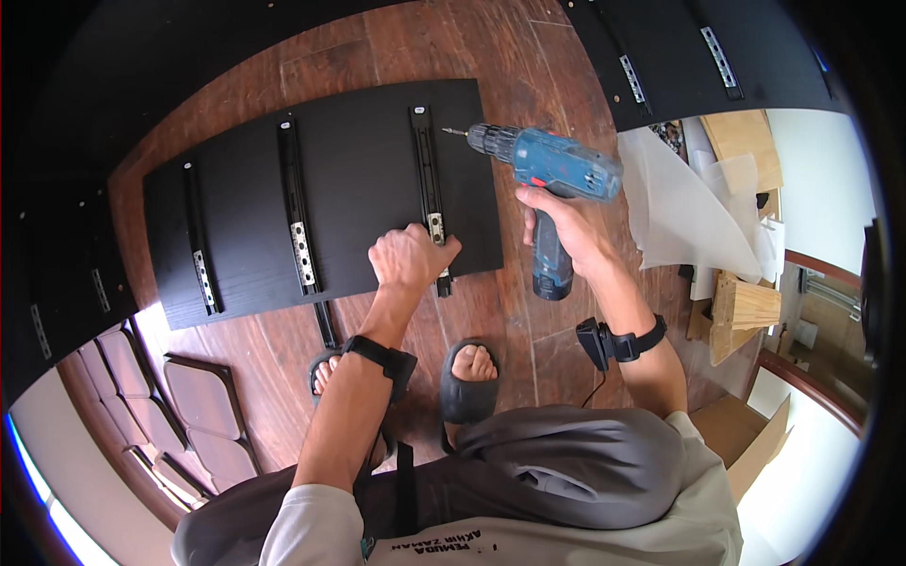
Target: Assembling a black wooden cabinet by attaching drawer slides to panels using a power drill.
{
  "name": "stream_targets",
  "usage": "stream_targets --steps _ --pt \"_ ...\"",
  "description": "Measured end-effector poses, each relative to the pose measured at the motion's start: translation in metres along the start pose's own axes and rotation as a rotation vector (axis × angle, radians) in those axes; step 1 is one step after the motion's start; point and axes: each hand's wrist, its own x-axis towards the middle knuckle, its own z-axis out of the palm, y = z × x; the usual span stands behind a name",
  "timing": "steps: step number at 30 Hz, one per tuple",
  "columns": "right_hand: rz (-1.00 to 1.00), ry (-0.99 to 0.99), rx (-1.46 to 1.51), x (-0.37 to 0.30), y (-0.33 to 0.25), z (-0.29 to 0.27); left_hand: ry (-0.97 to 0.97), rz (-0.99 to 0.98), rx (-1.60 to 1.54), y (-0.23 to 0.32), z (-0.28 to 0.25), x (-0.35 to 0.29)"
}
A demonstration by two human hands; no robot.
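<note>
A black rectangular panel (359, 179) lies on the floor before me, with three metal drawer slides across it: a left slide (199, 255), a middle slide (300, 236) and a right slide (425, 160). My left hand (404, 259) is closed at the near end of the right slide, its thumb lying over the metal; its fingertips are hidden. In my right hand (573, 226) is a blue and black cordless drill (566, 166), gripped by the handle. The drill's bit (454, 131) points left, above the panel near the far end of the right slide.
More black panels with metal slides stand at the left (66, 274) and upper right (698, 57). White sheeting (675, 203) and wooden offcuts (741, 307) lie on the right. Brown padded cushions (203, 396) are at the lower left. My sandalled foot (469, 382) is near the panel.
</note>
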Motion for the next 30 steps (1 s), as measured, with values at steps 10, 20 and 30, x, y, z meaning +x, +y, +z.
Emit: stream_targets --steps 10,20,30 --pt "-0.053 -0.015 -0.214 0.029 -0.031 0.017 0.053 0.014 -0.029 -0.007 0.006 0.002" --pt "-0.193 -0.020 -0.078 0.028 -0.014 0.027 0.103 0.073 -0.126 -0.014 0.016 -0.004" --pt "-0.101 -0.020 -0.281 0.052 -0.030 0.025 -0.043 0.030 -0.188 -0.017 0.008 -0.008"
